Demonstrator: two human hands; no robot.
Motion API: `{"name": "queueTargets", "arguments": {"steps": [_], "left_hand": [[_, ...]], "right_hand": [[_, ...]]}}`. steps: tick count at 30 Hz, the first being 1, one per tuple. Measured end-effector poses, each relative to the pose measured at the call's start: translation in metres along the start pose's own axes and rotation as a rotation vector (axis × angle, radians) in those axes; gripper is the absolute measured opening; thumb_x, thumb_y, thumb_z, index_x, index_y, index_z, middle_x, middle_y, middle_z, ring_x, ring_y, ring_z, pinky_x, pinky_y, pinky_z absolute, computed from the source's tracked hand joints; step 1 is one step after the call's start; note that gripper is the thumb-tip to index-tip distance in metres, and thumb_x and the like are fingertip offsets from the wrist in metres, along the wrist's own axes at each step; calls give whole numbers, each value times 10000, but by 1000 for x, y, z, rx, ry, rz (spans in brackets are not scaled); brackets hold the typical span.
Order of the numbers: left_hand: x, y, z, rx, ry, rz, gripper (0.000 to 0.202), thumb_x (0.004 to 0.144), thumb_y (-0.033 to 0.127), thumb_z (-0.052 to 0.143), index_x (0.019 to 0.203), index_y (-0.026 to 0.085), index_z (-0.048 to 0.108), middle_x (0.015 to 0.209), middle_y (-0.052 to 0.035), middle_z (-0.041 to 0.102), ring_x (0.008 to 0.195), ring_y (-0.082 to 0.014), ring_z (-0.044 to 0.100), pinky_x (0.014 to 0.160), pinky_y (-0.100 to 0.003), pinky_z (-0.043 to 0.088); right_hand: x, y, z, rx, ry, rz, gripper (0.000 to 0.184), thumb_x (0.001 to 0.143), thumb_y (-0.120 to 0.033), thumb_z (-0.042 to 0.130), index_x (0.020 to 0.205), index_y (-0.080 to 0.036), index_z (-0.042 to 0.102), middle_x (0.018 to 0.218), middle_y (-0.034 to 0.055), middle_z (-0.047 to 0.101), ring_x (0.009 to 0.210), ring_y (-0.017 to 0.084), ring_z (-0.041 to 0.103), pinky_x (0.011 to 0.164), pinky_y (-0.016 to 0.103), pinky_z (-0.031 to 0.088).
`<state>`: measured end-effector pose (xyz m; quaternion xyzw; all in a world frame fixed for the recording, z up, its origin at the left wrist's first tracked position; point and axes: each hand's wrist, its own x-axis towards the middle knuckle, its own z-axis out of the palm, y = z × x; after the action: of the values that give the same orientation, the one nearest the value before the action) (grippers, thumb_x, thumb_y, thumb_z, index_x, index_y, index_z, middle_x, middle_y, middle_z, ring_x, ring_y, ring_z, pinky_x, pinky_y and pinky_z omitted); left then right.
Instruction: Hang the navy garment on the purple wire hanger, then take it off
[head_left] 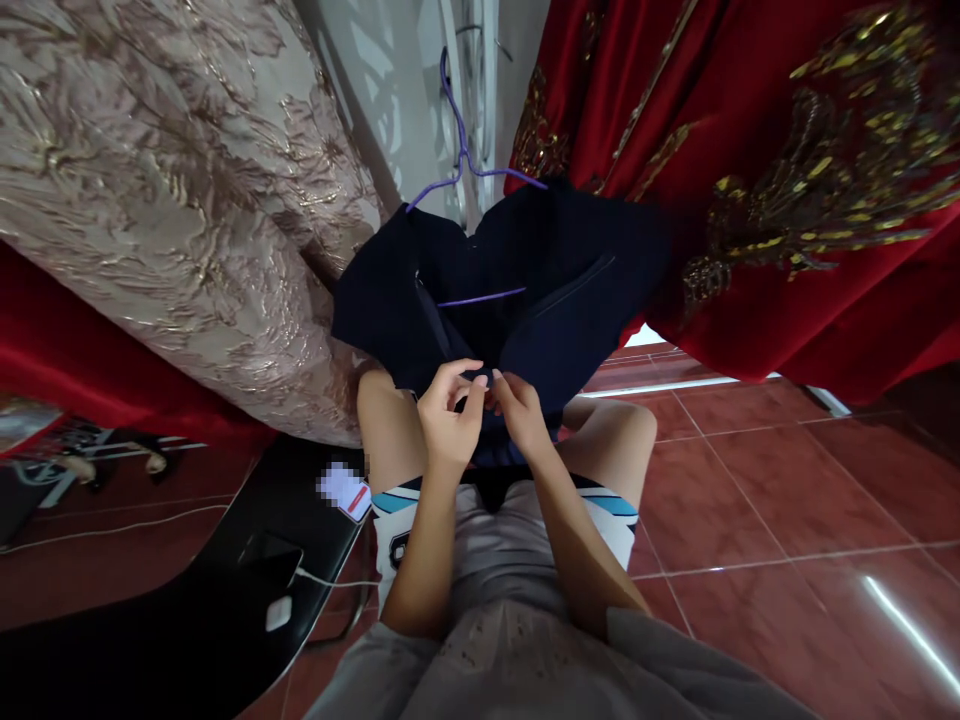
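Note:
A dark navy vest-like garment [570, 300] spreads over my knees, its upper part on a purple wire hanger [463, 165]. The front hangs apart, and the hanger's lower bar shows between the two edges. My left hand [452, 405] pinches the cloth at the lower front edge with thumb and forefinger. Close beside it, my right hand [519, 408] pinches the same edge, fingertips nearly meeting the left ones. Any button or other small part between the fingers is too small to make out.
A pale pink, gold-textured gown [187, 200] hangs at left, a red gown with gold sequins [825, 200] at right. On the black bench [187, 620] lie a lit phone [346, 490], a dark phone [271, 556] with a white cable, and a white case [278, 613]. Red tiles cover the floor.

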<state>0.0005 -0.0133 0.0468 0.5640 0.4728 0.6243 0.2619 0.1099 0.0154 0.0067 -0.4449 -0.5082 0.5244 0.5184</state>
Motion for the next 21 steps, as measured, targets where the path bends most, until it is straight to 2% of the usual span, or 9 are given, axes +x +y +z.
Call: {"name": "queueTargets", "arguments": {"steps": [3,7,8,10,12,14,17,21], "left_hand": [[0,-1,4,-89,36,-17,223,945,341,719,1130,252,631,743,6,592,669,-157,631,686,-293,576],[4,-25,3,-299,64,-83,296,902,250,648,1079,268,411,864,24,624,730,-134,681,799,-308,613],[5,-32,2,-293,18,-118,313,874,219,645,1052,262,391,912,12,652,783,-138,706,832,-311,609],[6,-44,-1,-188,-150,-176,299,830,176,661,1018,237,436,963,-20,690,882,-154,727,886,-307,588],[5,-49,-3,-47,-283,-186,178,838,168,658,935,206,515,903,-28,689,887,-160,714,886,-291,571],[2,-50,-2,22,-299,-166,102,878,171,611,821,195,530,799,-12,658,818,-152,685,840,-272,562],[1,-54,8,63,-235,-118,132,890,161,583,775,195,528,756,2,632,776,-148,658,806,-262,550],[8,-72,25,200,-207,-71,184,905,153,590,749,196,502,699,18,563,686,-133,597,707,-249,507]], "right_hand": [[4,-3,-3,32,-19,-14,469,906,-615,635,705,-195,587,651,18,623,589,126,531,590,263,417],[1,-5,-12,78,37,33,415,881,-538,664,666,-186,609,567,-10,546,537,102,474,568,250,379],[0,-5,-13,77,52,49,406,869,-530,670,661,-185,621,557,-10,541,531,102,471,559,250,371],[-1,-5,-15,69,32,79,384,835,-520,688,655,-184,640,546,-5,553,524,104,476,537,248,358],[-2,-7,-15,65,-39,123,377,804,-524,703,653,-182,646,530,4,575,493,104,470,506,247,346],[-1,-14,-15,65,-103,159,389,794,-529,709,643,-176,641,500,10,582,441,94,440,473,246,327],[14,-41,-15,36,-121,75,375,833,-495,687,667,-160,673,489,18,593,408,83,429,446,236,314],[55,-112,-9,62,-22,-236,378,905,-504,676,739,-165,708,540,10,618,415,72,453,429,214,323]]}}
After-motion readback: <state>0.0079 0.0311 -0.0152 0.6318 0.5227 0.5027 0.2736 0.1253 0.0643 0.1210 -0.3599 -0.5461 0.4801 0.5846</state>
